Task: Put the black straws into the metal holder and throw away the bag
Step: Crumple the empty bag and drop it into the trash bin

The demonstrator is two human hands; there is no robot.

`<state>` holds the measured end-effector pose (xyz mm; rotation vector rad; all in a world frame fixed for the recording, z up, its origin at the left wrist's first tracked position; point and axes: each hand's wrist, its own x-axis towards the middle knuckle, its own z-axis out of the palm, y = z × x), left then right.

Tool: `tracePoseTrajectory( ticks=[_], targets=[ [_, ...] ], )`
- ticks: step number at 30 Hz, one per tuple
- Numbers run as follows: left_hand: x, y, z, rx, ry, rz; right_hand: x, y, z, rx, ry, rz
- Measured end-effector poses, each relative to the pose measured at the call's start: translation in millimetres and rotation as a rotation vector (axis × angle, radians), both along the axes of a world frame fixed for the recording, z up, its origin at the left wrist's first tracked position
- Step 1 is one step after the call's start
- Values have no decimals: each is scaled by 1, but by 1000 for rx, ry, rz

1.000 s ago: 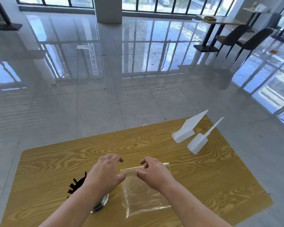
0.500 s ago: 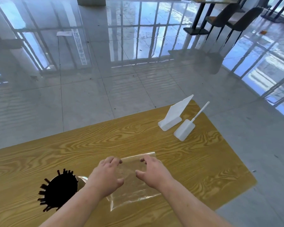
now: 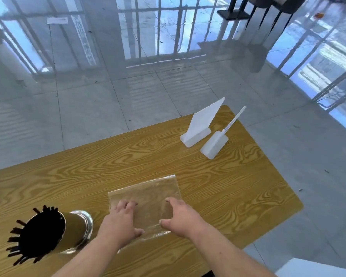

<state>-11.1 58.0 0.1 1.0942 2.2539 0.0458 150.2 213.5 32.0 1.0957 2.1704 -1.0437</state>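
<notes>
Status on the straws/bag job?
Done: the black straws stand packed in the metal holder. In hand: the clear bag looks empty and lies flat on the table, with the left hand and right hand pressing on it. Left: throwing the bag away; no bin in view.

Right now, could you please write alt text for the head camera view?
Two bare hands, left hand and right hand, press an empty clear bag flat on a wooden table. A metal holder full of black straws stands left.
</notes>
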Motion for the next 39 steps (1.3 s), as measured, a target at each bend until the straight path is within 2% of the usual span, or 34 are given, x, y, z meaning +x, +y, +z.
tracePoseTrajectory(
  ticks=[14, 21, 26, 33, 39],
  targets=[
    [7, 15, -28, -95, 213, -161, 20, 9, -17, -110, -5, 23],
    [12, 24, -24, -67, 213, -191, 22, 10, -17, -126, -1, 20],
    [10, 28, -17, 29, 146, -126, 27, 11, -13, -133, 11, -27],
    [7, 39, 18, 195, 26, -10, 19, 12, -2, -184, 100, -259],
    [6, 33, 51, 345, -65, 41, -1, 7, 28, -354, 391, -556]
  ],
)
